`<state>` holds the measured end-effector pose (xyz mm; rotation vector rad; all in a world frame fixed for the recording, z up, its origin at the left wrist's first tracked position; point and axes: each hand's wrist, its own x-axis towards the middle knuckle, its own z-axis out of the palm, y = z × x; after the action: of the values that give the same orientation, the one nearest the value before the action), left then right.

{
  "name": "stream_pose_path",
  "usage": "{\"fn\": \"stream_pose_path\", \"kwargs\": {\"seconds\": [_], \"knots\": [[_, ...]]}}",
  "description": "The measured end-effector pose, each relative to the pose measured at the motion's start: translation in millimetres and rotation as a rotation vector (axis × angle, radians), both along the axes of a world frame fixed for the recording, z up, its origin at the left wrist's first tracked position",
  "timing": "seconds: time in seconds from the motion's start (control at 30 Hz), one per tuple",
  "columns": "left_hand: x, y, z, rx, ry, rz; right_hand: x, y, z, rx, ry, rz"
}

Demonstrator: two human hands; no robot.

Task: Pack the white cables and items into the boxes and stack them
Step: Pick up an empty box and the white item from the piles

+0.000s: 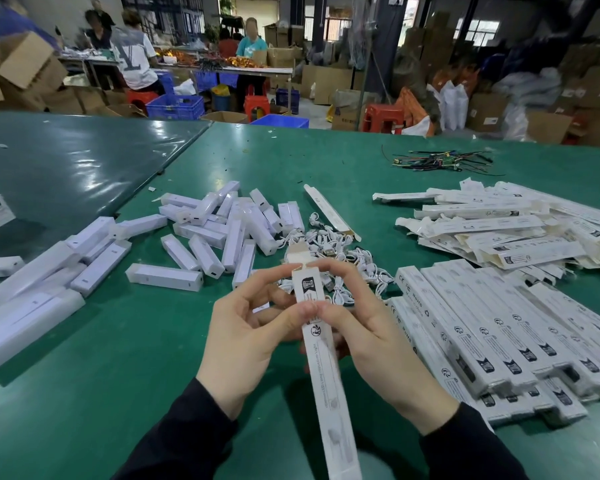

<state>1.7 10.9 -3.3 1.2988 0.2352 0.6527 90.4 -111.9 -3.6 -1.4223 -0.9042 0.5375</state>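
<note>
The long white box (pixel 321 358) ran out of frame at the bottom, its contents hidden. The left hand (pixel 243 336) and right hand (pixel 371 336) both pinched its upper end, just before the white cables (pixel 333 251).

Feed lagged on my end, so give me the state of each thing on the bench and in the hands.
Box in hand: held upright-tilted, top flap open.
Left hand: fingers pinch the box.
Right hand: fingers pinch the box.
White cables: loose pile, unpacked.
White items: scattered, unpacked.
Packed boxes: stacked in rows at right.
Flat boxes: unfolded, heaped at far right.
Coloured wires: tangled, far side.
</note>
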Motion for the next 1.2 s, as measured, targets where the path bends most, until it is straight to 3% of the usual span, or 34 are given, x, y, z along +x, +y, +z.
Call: {"fn": "stream_pose_path", "kwargs": {"seconds": [0.27, 0.43, 0.53, 0.63, 1.2], "knots": [[-3, 7, 2, 0.018, 0.073, -0.136, 5, -6, 0, -0.039, -0.027, 0.091], [-4, 6, 2, 0.039, 0.186, -0.233, 10, -5, 0, -0.078, -0.032, -0.173], [-5, 3, -2, 0.048, 0.265, -0.384, 12, -1, 0, -0.105, 0.130, -0.321], [-5, 1, -5, 0.062, 0.289, -0.468, 7, 2, 1, -0.169, 0.266, -0.288], [-2, -1, 1, -0.053, 0.210, -0.253, 2, 2, 7, -0.056, 0.463, -0.174]]}}
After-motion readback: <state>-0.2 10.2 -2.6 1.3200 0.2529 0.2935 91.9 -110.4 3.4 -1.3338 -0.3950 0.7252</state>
